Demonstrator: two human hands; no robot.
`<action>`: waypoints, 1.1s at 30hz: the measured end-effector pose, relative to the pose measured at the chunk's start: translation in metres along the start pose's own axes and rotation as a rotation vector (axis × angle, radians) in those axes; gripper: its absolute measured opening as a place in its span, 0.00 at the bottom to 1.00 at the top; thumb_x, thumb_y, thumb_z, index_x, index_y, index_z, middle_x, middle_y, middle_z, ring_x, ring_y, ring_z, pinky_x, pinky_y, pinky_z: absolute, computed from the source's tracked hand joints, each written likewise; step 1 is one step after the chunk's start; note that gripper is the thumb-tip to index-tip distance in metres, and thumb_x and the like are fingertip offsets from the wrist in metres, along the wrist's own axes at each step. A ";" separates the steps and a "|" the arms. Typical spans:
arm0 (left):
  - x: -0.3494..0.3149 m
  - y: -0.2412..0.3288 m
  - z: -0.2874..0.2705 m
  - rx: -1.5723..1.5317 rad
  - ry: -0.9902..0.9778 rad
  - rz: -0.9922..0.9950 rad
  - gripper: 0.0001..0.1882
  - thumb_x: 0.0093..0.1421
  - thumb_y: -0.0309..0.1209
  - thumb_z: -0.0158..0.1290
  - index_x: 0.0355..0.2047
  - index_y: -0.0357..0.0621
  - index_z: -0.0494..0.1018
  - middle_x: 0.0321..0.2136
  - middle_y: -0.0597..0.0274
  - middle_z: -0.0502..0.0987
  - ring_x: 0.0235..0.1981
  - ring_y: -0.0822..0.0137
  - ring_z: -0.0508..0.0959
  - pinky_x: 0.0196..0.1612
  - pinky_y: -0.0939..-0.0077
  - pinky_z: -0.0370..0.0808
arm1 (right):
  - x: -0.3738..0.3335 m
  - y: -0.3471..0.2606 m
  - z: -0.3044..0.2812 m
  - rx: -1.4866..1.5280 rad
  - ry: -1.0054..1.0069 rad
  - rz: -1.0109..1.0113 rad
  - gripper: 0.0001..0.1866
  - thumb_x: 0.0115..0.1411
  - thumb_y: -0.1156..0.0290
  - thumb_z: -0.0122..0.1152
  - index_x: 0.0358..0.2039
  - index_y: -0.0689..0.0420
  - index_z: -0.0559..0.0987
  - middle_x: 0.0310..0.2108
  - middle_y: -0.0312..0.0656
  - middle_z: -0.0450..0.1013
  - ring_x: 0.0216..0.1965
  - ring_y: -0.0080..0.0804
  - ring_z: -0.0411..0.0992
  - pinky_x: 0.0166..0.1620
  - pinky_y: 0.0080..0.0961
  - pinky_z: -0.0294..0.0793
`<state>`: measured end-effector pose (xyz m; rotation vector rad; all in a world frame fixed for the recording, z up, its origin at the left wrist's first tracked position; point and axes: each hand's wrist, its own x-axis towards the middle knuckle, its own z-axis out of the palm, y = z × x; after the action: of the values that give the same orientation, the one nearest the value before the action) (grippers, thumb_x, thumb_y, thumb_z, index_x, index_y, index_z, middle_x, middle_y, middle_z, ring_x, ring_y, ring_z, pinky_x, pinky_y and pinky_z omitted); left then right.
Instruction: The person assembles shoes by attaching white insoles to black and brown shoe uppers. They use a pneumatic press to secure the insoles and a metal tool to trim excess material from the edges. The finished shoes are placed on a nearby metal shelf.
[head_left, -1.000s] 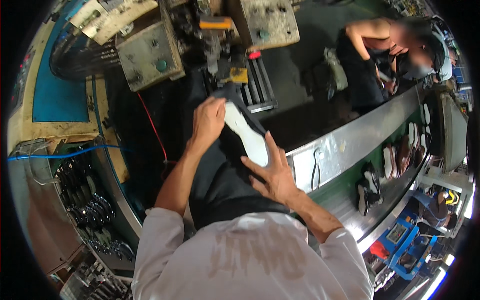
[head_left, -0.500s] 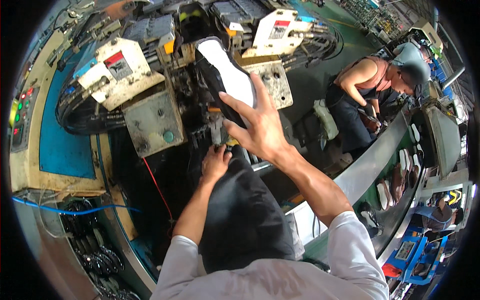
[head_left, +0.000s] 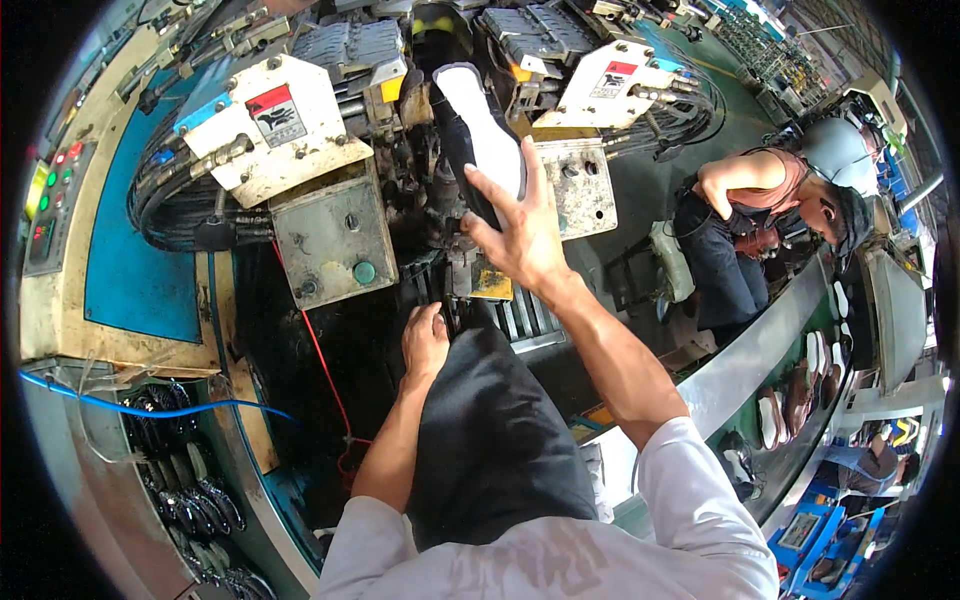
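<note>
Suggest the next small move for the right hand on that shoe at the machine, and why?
Probably ease the right hand back off the shoe. The black shoe, white sole up, already sits between the machine's clamp blocks, and the fingers are spread rather than gripping. The left hand rests low by the apron.

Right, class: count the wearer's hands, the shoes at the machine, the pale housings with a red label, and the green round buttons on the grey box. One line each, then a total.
Hands: 2, left hand and right hand
Shoe: 1
Labelled housings: 2
Green button: 1
Total: 6
</note>
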<state>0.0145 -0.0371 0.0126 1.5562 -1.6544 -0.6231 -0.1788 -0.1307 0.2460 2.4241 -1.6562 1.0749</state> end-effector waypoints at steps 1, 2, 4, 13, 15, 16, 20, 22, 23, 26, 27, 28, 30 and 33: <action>-0.003 -0.003 0.001 -0.052 0.021 -0.001 0.15 0.65 0.18 0.55 0.52 0.36 0.80 0.44 0.45 0.83 0.45 0.47 0.85 0.51 0.59 0.81 | 0.002 0.004 -0.001 0.104 -0.042 0.096 0.36 0.58 0.59 0.74 0.69 0.35 0.78 0.78 0.74 0.41 0.74 0.77 0.53 0.74 0.58 0.61; -0.007 -0.004 -0.002 -0.076 0.025 0.000 0.16 0.65 0.17 0.54 0.52 0.36 0.80 0.44 0.45 0.83 0.45 0.48 0.85 0.50 0.59 0.81 | 0.005 0.007 0.000 0.088 -0.049 0.083 0.37 0.58 0.59 0.74 0.70 0.35 0.77 0.78 0.74 0.42 0.74 0.77 0.54 0.74 0.58 0.61; -0.010 -0.004 -0.013 -0.080 0.051 0.039 0.17 0.64 0.16 0.53 0.53 0.36 0.80 0.46 0.44 0.83 0.45 0.47 0.84 0.52 0.59 0.81 | 0.008 0.007 -0.002 0.055 -0.051 0.047 0.37 0.58 0.59 0.74 0.70 0.35 0.77 0.77 0.74 0.42 0.73 0.78 0.55 0.74 0.58 0.61; -0.061 0.011 -0.027 0.266 -0.023 0.091 0.19 0.61 0.18 0.58 0.54 0.36 0.79 0.58 0.45 0.77 0.60 0.42 0.76 0.63 0.50 0.73 | -0.007 -0.046 0.015 0.028 -0.086 0.143 0.48 0.54 0.66 0.75 0.76 0.35 0.68 0.78 0.75 0.31 0.69 0.83 0.54 0.68 0.63 0.69; -0.056 0.019 -0.027 0.322 -0.060 0.055 0.19 0.60 0.18 0.59 0.53 0.36 0.79 0.58 0.47 0.76 0.60 0.43 0.76 0.64 0.50 0.73 | -0.008 -0.045 0.017 0.046 -0.074 0.154 0.47 0.54 0.66 0.75 0.75 0.35 0.69 0.78 0.75 0.31 0.68 0.84 0.54 0.69 0.64 0.68; -0.057 0.014 -0.026 0.318 -0.054 0.044 0.20 0.58 0.18 0.59 0.53 0.37 0.79 0.58 0.49 0.76 0.61 0.44 0.75 0.64 0.52 0.72 | -0.007 -0.045 0.017 0.054 -0.072 0.160 0.47 0.53 0.66 0.75 0.75 0.35 0.69 0.78 0.75 0.31 0.68 0.84 0.54 0.69 0.64 0.67; -0.053 0.003 -0.027 0.312 -0.035 0.064 0.22 0.56 0.18 0.60 0.52 0.38 0.80 0.58 0.51 0.76 0.60 0.46 0.75 0.63 0.52 0.72 | 0.000 -0.047 0.023 -0.028 -0.020 0.117 0.47 0.53 0.63 0.77 0.74 0.40 0.70 0.77 0.80 0.35 0.60 0.80 0.62 0.65 0.60 0.70; -0.050 0.007 -0.027 0.324 -0.062 0.048 0.21 0.57 0.18 0.60 0.52 0.39 0.80 0.58 0.51 0.76 0.60 0.46 0.75 0.63 0.51 0.72 | 0.010 -0.044 0.026 -0.022 -0.022 0.129 0.47 0.53 0.63 0.77 0.74 0.40 0.70 0.77 0.80 0.35 0.60 0.80 0.62 0.66 0.60 0.70; -0.048 0.009 -0.027 0.331 -0.073 0.038 0.21 0.57 0.18 0.60 0.52 0.39 0.80 0.58 0.51 0.76 0.61 0.46 0.75 0.63 0.50 0.72 | 0.018 -0.042 0.028 -0.018 -0.024 0.133 0.47 0.53 0.63 0.77 0.74 0.40 0.70 0.77 0.81 0.35 0.60 0.79 0.62 0.66 0.60 0.70; -0.043 0.013 -0.025 0.366 -0.130 -0.001 0.20 0.59 0.19 0.59 0.52 0.40 0.80 0.59 0.51 0.75 0.61 0.46 0.74 0.63 0.47 0.71 | 0.054 -0.034 0.035 0.015 -0.006 0.133 0.44 0.54 0.65 0.74 0.73 0.41 0.70 0.76 0.82 0.36 0.61 0.83 0.62 0.59 0.62 0.78; -0.042 0.012 -0.025 0.365 -0.128 0.007 0.19 0.59 0.20 0.59 0.52 0.40 0.81 0.59 0.51 0.75 0.61 0.46 0.74 0.63 0.47 0.71 | 0.066 -0.031 0.039 -0.001 -0.009 0.134 0.44 0.55 0.65 0.74 0.73 0.42 0.70 0.76 0.82 0.36 0.61 0.83 0.62 0.58 0.62 0.79; -0.043 0.009 -0.024 0.361 -0.124 0.013 0.18 0.59 0.21 0.59 0.51 0.40 0.81 0.59 0.51 0.75 0.61 0.46 0.73 0.63 0.47 0.70 | 0.078 -0.026 0.045 0.006 -0.005 0.121 0.43 0.56 0.66 0.72 0.73 0.43 0.69 0.75 0.83 0.35 0.62 0.85 0.61 0.58 0.63 0.79; -0.042 0.006 -0.021 0.353 -0.114 0.027 0.18 0.59 0.22 0.60 0.51 0.41 0.82 0.58 0.51 0.75 0.61 0.46 0.73 0.63 0.48 0.70 | 0.102 -0.019 0.054 -0.012 -0.029 0.135 0.43 0.56 0.61 0.72 0.74 0.43 0.69 0.74 0.87 0.37 0.63 0.87 0.61 0.64 0.63 0.72; -0.036 0.006 -0.023 0.359 -0.110 0.043 0.18 0.58 0.21 0.60 0.50 0.42 0.81 0.58 0.51 0.75 0.61 0.45 0.73 0.62 0.48 0.70 | 0.136 -0.011 0.057 0.013 -0.060 0.161 0.43 0.58 0.59 0.71 0.75 0.41 0.69 0.74 0.88 0.39 0.64 0.92 0.60 0.67 0.63 0.70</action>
<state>0.0277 0.0023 0.0239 1.7559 -1.9597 -0.4098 -0.1122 -0.2587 0.2801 2.3883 -1.8967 1.0437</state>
